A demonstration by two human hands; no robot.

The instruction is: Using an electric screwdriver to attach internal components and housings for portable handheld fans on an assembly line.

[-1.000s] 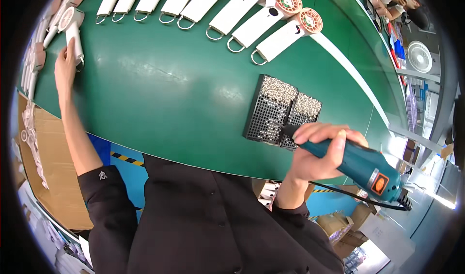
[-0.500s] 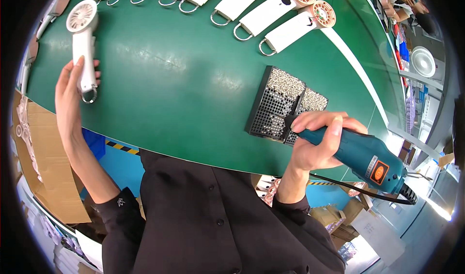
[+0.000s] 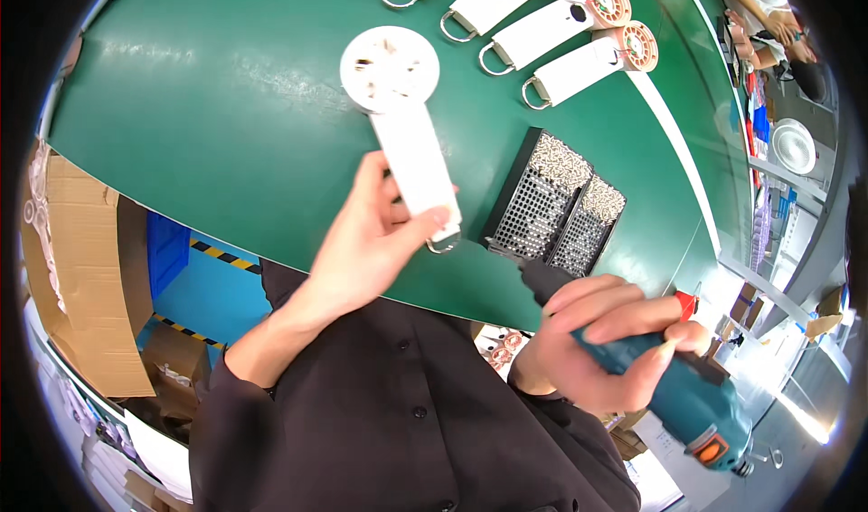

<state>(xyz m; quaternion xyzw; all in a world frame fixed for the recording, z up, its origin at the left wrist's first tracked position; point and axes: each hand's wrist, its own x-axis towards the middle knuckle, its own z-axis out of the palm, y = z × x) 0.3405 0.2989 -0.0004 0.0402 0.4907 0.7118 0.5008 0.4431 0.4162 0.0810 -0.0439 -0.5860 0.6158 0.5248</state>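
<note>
My left hand (image 3: 366,241) is closed around the lower handle of a white handheld fan (image 3: 414,155), with the thumb pressed near its bottom end. The fan's round head points away from me, and a small metal loop hangs at its base. My right hand (image 3: 610,340) grips a teal electric screwdriver (image 3: 692,408) with a black nose. Its bit points left, a short way from the fan's lower end, apart from it. Between the hands and farther back lies a black screw tray (image 3: 511,186), with loose screws heaped at its far side and a perforated grid at its near side.
Several white fan handles (image 3: 565,73) with pinkish round heads lie in a row across the far side of the green table (image 3: 208,141). A cardboard box (image 3: 81,277) and a blue bin (image 3: 167,254) stand below its left edge. Another person (image 3: 764,10) is at the far right.
My left hand has brought the fan from the far left to the middle, and its head looks different, turned over. The screwdriver has moved off the tray toward me, its bit now showing.
</note>
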